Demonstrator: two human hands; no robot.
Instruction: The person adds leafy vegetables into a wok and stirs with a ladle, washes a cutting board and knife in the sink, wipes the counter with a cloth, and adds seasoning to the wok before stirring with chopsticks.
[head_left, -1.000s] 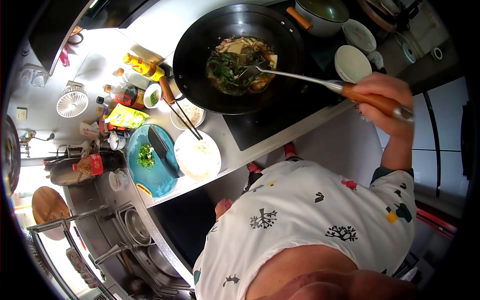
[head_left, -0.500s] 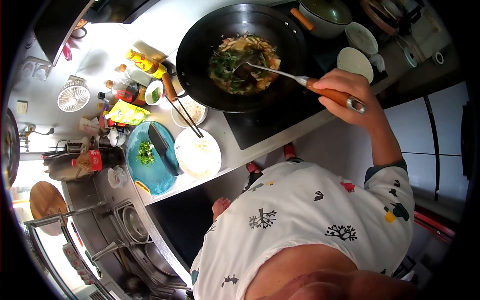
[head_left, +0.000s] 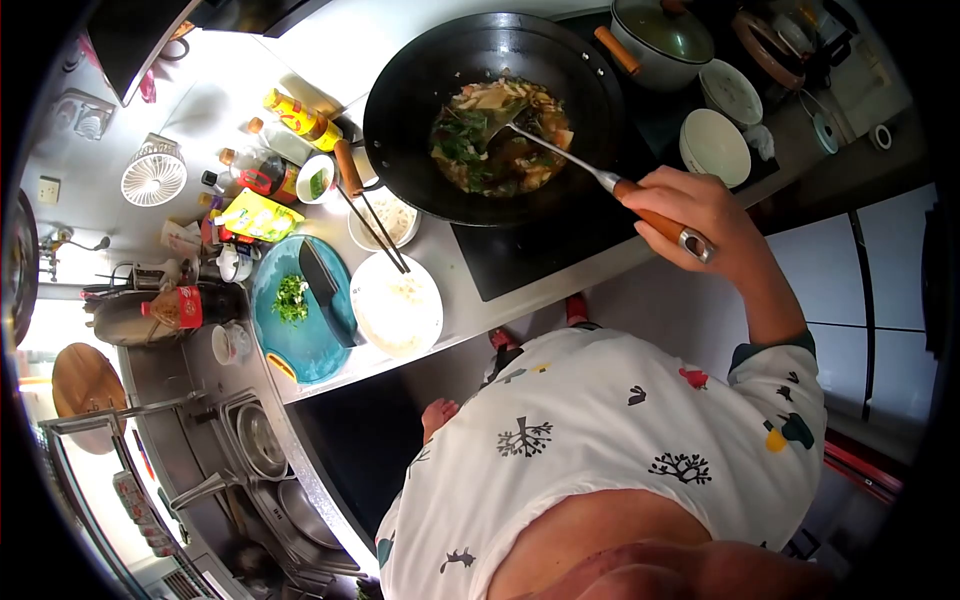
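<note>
Black wok (head_left: 400,115), upper centre, holds food (head_left: 470,160); my right fingers (head_left: 678,190) clasp a brown-handled spatula (head_left: 607,180); my left hand (head_left: 438,414), lower centre: grip I cannot tell.

Food (head_left: 500,165) hides the tip of the spatula (head_left: 611,183); the shirt (head_left: 600,430) covers the left forearm; the top edge crops the pot (head_left: 655,65).

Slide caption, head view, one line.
Right hand holds a wooden-handled utensil in a wok of food; left hand hangs low.

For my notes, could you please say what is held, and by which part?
The right hand grips a silver metal utensil by its brown wooden handle; nothing shows in the left hand.
</note>
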